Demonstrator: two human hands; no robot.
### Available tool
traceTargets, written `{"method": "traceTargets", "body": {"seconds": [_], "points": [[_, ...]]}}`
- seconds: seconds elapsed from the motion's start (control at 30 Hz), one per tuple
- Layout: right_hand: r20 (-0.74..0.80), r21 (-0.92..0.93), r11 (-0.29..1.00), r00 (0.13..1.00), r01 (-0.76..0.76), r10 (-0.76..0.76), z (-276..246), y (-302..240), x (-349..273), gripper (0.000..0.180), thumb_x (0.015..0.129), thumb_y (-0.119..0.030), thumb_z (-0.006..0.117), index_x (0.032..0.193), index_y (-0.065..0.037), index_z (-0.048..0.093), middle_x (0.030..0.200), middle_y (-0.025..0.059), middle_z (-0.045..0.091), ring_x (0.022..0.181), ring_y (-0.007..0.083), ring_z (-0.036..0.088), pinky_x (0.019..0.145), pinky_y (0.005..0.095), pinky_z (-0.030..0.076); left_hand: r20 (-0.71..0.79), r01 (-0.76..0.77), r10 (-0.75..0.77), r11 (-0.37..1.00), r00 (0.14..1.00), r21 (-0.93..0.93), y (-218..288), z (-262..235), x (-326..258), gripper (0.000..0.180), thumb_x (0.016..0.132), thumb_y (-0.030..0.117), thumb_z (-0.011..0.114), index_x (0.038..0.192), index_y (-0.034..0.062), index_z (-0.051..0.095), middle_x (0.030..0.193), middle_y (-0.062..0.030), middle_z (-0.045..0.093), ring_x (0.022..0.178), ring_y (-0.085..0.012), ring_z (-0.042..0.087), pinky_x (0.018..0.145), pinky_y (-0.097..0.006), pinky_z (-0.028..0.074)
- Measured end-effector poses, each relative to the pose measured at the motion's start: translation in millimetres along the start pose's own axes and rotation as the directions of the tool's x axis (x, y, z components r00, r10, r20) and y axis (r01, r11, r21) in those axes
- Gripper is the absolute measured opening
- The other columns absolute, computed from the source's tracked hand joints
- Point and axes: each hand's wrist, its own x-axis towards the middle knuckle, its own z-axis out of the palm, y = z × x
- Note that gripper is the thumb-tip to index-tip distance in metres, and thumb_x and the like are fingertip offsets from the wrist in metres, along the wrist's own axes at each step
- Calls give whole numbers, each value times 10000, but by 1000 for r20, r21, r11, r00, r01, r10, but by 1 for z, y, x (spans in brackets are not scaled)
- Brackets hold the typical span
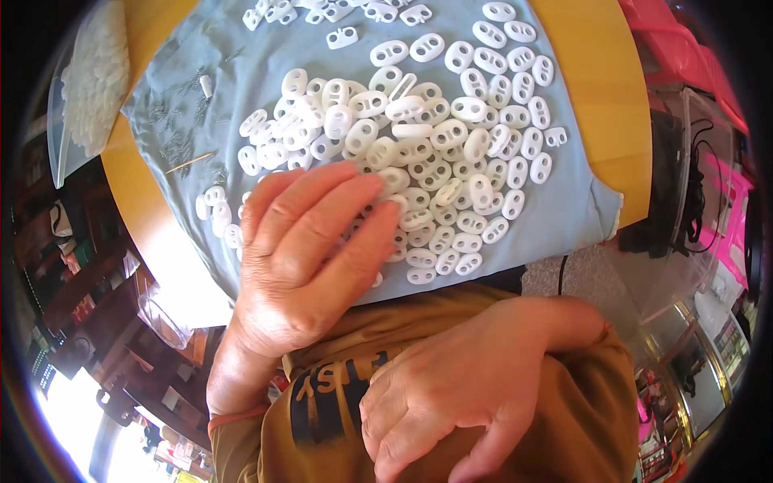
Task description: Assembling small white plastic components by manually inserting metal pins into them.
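Note:
My left hand [310, 258] lies flat, fingers together, on a heap of white oval two-hole plastic pieces [435, 153] spread over a grey-blue cloth [564, 217]. It covers some pieces at the near edge of the cloth. My right hand [451, 394] rests against my ochre shirt [564, 419] below the table edge, fingers loosely apart, with nothing seen in it. Small dark metal springs [181, 137] and a thin wooden stick [189, 163] lie on the cloth's left part.
The cloth covers a round yellow-orange table [620, 105]. A clear bag of white pieces [88, 80] lies at the far left. Red and pink plastic crates [684, 56] and a clear container [684, 201] stand to the right. Dark wooden furniture [97, 298] is lower left.

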Motion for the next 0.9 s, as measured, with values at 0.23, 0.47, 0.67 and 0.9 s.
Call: {"method": "traceTargets", "body": {"seconds": [0.23, 0.47, 0.67, 0.9], "points": [[-10, 15, 1000, 1000, 10, -10, -9, -2, -2, 335, 757, -208, 633, 984, 35, 589, 923, 193, 610, 866, 359, 566, 780, 428, 438, -60, -32, 30, 998, 998, -47, -3, 0, 7, 352, 590, 66, 692, 938, 36, 649, 1019, -113, 604, 938, -282, 578, 771, -392, 446], [-39, -108, 994, 999, -31, 27, -11, -13, 2, 340, 748, -198, 654, 989, 34, 593, 936, 191, 610, 878, 354, 571, 782, 419, 451, 2, -77, 77, 996, 997, -47, -3, 1, 16, 374, 551, 26, 715, 918, 12, 640, 1039, -118, 591, 961, -290, 568, 768, -404, 447], [-38, -81, 996, 999, -40, 37, -16, -19, -2, 342, 750, -200, 666, 997, 26, 596, 959, 186, 605, 880, 350, 574, 777, 417, 458, -86, -73, 70, 997, 994, -37, -14, -11, 29, 322, 578, 39, 674, 899, 30, 643, 977, -95, 600, 857, -252, 586, 750, -363, 452], [-15, -193, 971, 989, 143, -148, -24, -14, -1, 341, 750, -194, 664, 996, 33, 594, 970, 191, 603, 886, 355, 574, 775, 415, 457, -122, -33, 41, 997, 992, 72, -38, -15, 77, 219, 705, 0, 679, 916, 54, 655, 850, -77, 592, 769, -244, 559, 686, -331, 443]]}}
